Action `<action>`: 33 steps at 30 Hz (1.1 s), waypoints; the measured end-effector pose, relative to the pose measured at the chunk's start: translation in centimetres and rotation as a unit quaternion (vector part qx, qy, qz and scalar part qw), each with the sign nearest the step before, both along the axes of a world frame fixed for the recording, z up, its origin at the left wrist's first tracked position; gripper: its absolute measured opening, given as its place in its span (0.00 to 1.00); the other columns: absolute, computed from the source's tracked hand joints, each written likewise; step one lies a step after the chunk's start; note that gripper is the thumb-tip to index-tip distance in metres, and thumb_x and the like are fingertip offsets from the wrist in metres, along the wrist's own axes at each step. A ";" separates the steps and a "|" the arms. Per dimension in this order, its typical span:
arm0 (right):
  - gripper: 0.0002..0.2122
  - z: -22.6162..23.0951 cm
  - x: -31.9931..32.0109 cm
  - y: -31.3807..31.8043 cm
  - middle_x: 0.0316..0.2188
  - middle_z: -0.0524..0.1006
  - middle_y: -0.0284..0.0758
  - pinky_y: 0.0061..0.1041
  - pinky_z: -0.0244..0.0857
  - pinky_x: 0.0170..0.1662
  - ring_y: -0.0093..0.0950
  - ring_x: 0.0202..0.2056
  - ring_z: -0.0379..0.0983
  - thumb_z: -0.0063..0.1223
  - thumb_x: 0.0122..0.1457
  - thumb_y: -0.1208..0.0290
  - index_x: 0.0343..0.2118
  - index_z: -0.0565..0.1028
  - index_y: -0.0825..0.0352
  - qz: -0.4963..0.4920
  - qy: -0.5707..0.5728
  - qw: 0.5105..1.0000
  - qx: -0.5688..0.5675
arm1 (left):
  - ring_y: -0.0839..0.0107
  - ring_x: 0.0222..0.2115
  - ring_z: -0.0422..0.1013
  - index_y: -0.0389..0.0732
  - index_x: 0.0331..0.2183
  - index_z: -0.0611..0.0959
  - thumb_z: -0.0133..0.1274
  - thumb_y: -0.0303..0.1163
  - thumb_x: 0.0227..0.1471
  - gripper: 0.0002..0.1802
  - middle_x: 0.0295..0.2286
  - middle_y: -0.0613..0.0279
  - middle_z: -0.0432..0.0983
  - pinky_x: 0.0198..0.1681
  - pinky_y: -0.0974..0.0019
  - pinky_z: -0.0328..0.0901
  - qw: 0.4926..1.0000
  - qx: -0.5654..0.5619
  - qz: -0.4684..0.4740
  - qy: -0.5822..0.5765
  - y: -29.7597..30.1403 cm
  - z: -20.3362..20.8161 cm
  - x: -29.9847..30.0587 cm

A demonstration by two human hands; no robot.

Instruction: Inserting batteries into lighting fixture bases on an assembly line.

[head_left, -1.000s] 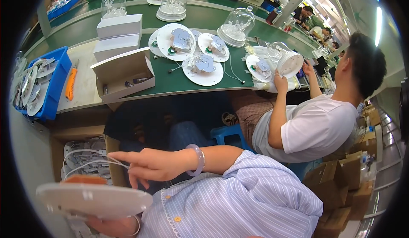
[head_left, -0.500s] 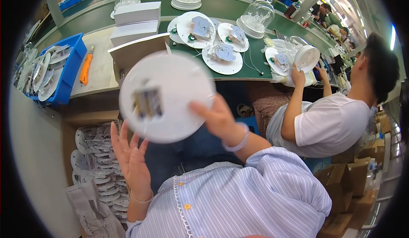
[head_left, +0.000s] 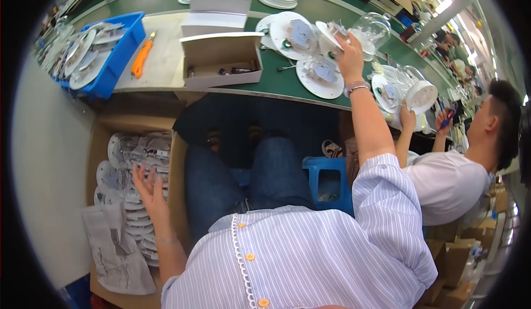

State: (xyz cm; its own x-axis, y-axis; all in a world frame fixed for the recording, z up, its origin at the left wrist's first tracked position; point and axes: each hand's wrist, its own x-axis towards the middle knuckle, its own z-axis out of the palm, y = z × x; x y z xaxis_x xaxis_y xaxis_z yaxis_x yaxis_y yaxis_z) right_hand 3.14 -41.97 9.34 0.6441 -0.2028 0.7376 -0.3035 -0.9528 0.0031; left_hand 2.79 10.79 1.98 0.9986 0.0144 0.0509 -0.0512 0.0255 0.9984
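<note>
My right hand (head_left: 350, 59) reaches across to the green bench and grips a round white base plate (head_left: 328, 39) by its edge, tilting it up. Beside it lie two more white base plates, one (head_left: 290, 42) further left and one (head_left: 319, 85) nearer me, each carrying a grey-blue box-like module; part of another shows behind them. My left hand (head_left: 150, 190), empty with fingers apart, hovers over a cardboard box (head_left: 178, 165) on my left. Inside are stacked white discs (head_left: 138, 212), some in clear wrapping.
A white carton (head_left: 221, 82) with small cylinders stands on the bench, near an orange cutter (head_left: 143, 57) and a blue bin (head_left: 119, 60) of discs. Clear domes (head_left: 371, 30) stand at the back. On the right a co-worker (head_left: 448, 182) handles a domed piece. A blue stool (head_left: 326, 171) is below.
My right hand has moved from in front of me to the bench and taken up a base plate there. The plate held before is gone from that spot. My left hand moved left, over the box.
</note>
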 end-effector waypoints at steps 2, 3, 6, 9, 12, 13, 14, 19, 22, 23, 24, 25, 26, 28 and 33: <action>0.17 -0.9 -0.1 -1.0 0.44 0.64 0.45 0.34 0.52 0.49 0.42 0.46 0.58 0.45 0.39 0.78 0.37 0.73 0.59 0.004 0.054 0.999 0.010 | 0.62 0.48 0.54 0.39 0.51 0.54 0.41 0.21 0.46 0.30 0.48 0.53 0.52 0.50 0.65 0.48 0.981 0.180 0.038 -0.063 2.4 -2.1 1.5; 0.17 -1.5 -0.3 -2.1 0.44 0.64 0.46 0.34 0.51 0.50 0.43 0.47 0.57 0.47 0.39 0.75 0.37 0.73 0.60 0.009 0.063 0.998 0.022 | 0.56 0.49 0.52 0.37 0.50 0.56 0.44 0.22 0.43 0.30 0.48 0.49 0.53 0.51 0.63 0.47 0.932 0.338 0.038 -0.129 3.8 -2.3 2.0; 0.17 -1.2 -0.3 -1.6 0.45 0.62 0.51 0.35 0.45 0.53 0.45 0.49 0.53 0.50 0.39 0.67 0.37 0.73 0.61 0.025 0.094 0.992 0.083 | 0.51 0.48 0.52 0.38 0.47 0.62 0.48 0.24 0.37 0.30 0.46 0.45 0.55 0.51 0.58 0.47 0.816 0.577 -0.014 -0.027 9.3 -5.5 2.8; 0.17 -0.2 -1.0 0.6 0.46 0.60 0.52 0.34 0.46 0.53 0.45 0.50 0.52 0.50 0.39 0.66 0.36 0.73 0.61 0.023 0.146 0.987 0.067 | 0.52 0.48 0.52 0.42 0.44 0.68 0.56 0.34 0.29 0.33 0.46 0.45 0.56 0.50 0.57 0.51 0.705 0.667 -0.188 0.149 14.2 -8.4 1.8; 0.15 -0.1 -1.1 2.9 0.47 0.60 0.48 0.34 0.46 0.52 0.45 0.49 0.53 0.50 0.41 0.67 0.35 0.73 0.62 0.042 0.079 0.994 0.056 | 0.52 0.50 0.49 0.46 0.43 0.70 0.60 0.41 0.22 0.39 0.47 0.47 0.55 0.50 0.55 0.51 0.665 0.635 -0.319 0.229 19.1 -12.7 -0.1; 0.14 0.5 -1.3 4.8 0.46 0.61 0.47 0.35 0.47 0.52 0.44 0.48 0.54 0.49 0.41 0.68 0.34 0.73 0.62 0.069 0.045 0.994 0.072 | 0.52 0.52 0.47 0.49 0.43 0.71 0.62 0.44 0.18 0.41 0.48 0.48 0.54 0.50 0.54 0.51 0.648 0.602 -0.387 0.260 20.1 -14.0 -0.6; 0.13 0.9 -1.3 6.6 0.45 0.62 0.46 0.35 0.47 0.51 0.44 0.47 0.55 0.49 0.41 0.69 0.33 0.73 0.63 0.095 0.010 0.992 0.088 | 0.52 0.52 0.45 0.50 0.42 0.72 0.63 0.45 0.16 0.41 0.49 0.49 0.52 0.50 0.49 0.49 0.578 0.663 -0.410 0.241 18.9 -12.7 -1.5; 0.10 1.9 0.1 13.7 0.40 0.65 0.41 0.32 0.52 0.46 0.40 0.43 0.59 0.47 0.40 0.76 0.30 0.74 0.64 0.223 -0.037 0.966 0.129 | 0.56 0.53 0.45 0.58 0.37 0.76 0.62 0.47 0.17 0.34 0.51 0.57 0.50 0.51 0.53 0.48 0.528 0.748 -0.380 0.131 18.4 -10.6 -4.7; 0.10 2.1 1.9 16.5 0.38 0.66 0.39 0.32 0.53 0.45 0.39 0.41 0.60 0.47 0.41 0.79 0.31 0.72 0.64 0.290 -0.020 0.947 0.140 | 0.59 0.49 0.53 0.56 0.36 0.77 0.62 0.44 0.20 0.30 0.49 0.57 0.56 0.50 0.50 0.48 0.618 0.658 -0.392 0.177 21.6 -10.8 -5.4; 0.11 2.1 2.5 17.4 0.38 0.66 0.39 0.32 0.54 0.45 0.38 0.41 0.60 0.47 0.41 0.79 0.31 0.72 0.64 0.304 -0.016 0.943 0.132 | 0.62 0.45 0.59 0.54 0.33 0.78 0.62 0.42 0.21 0.26 0.43 0.59 0.64 0.50 0.47 0.46 0.669 0.637 -0.371 0.097 22.4 -11.3 -5.9; 0.11 2.0 3.2 18.0 0.37 0.66 0.38 0.31 0.54 0.45 0.38 0.41 0.59 0.47 0.41 0.79 0.31 0.72 0.64 0.324 -0.014 0.937 0.129 | 0.62 0.45 0.59 0.54 0.33 0.78 0.62 0.42 0.21 0.26 0.43 0.59 0.64 0.50 0.47 0.46 0.672 0.636 -0.366 0.098 22.9 -12.1 -6.1; 0.11 1.9 3.7 18.6 0.37 0.66 0.38 0.31 0.54 0.45 0.38 0.41 0.59 0.47 0.41 0.79 0.31 0.72 0.64 0.328 -0.014 0.936 0.127 | 0.62 0.43 0.60 0.53 0.32 0.79 0.62 0.42 0.21 0.26 0.41 0.60 0.66 0.50 0.45 0.45 0.658 0.648 -0.370 0.099 22.5 -12.0 -6.1; 0.10 1.7 4.2 19.1 0.37 0.66 0.38 0.31 0.54 0.44 0.37 0.41 0.59 0.47 0.41 0.79 0.30 0.72 0.65 0.335 -0.009 0.933 0.130 | 0.62 0.42 0.61 0.52 0.31 0.79 0.62 0.42 0.20 0.25 0.38 0.61 0.68 0.50 0.43 0.44 0.644 0.660 -0.373 0.101 22.2 -11.9 -6.1; 0.10 1.8 4.8 19.8 0.37 0.66 0.38 0.30 0.55 0.43 0.36 0.41 0.59 0.46 0.41 0.80 0.30 0.72 0.65 0.348 -0.004 0.927 0.141 | 0.63 0.41 0.62 0.51 0.30 0.79 0.63 0.42 0.19 0.25 0.36 0.61 0.69 0.50 0.43 0.43 0.644 0.667 -0.362 0.096 21.9 -12.0 -6.0; 0.10 1.6 5.6 19.8 0.36 0.67 0.39 0.29 0.55 0.43 0.36 0.40 0.60 0.46 0.42 0.79 0.30 0.71 0.66 0.346 -0.007 0.923 0.168 | 0.66 0.38 0.64 0.47 0.27 0.79 0.62 0.50 0.16 0.29 0.29 0.62 0.71 0.49 0.39 0.41 0.597 0.712 -0.355 0.103 19.7 -8.9 -5.6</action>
State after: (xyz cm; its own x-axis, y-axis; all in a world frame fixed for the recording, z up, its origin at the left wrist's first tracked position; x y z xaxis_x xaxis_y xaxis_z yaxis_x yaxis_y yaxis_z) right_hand 8.78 -22.13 10.91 0.6964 0.0343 0.7168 0.3795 -0.8654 -0.3273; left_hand -2.77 30.51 -6.91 0.7145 -0.3281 -0.6179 -0.4053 -0.9140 0.0168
